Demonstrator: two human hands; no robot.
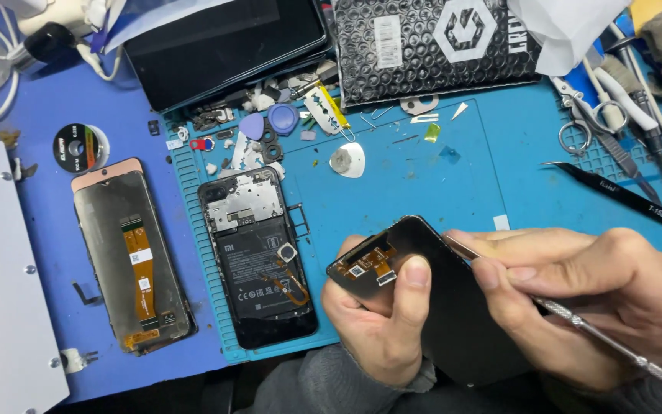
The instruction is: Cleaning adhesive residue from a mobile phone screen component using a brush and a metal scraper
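White panel (1, 307): lies at the far left edge, at 9 o'clock of the scene, on the blue mat (515, 161).
Detached screen (132, 264): face down at 3 o'clock of the white panel, its orange flex cable exposed; apparently already off its phone.
Opened phone (258, 264): back cover off, battery and board bare, at 3 o'clock of the detached screen; not yet closed up.
Loose parts (270, 126): picks, screws and small covers heaped at 12 o'clock of the opened phone.
Left hand (381, 322): closed around the lower edge of the dark display panel (453, 307), thumb pressed on its back near the small flex connector.
Dark display panel: held above the mat at 3 o'clock of the opened phone, tilted, not fitted to any frame.
Right hand (584, 299): fingers pinched shut on 1 thin metal tool (607, 341), its tip at the panel's upper edge.
Tweezers (622, 195): black, lying at 12 o'clock of the right hand.
Progress: disassembly looks done; panel work appears underway, reassembly left.
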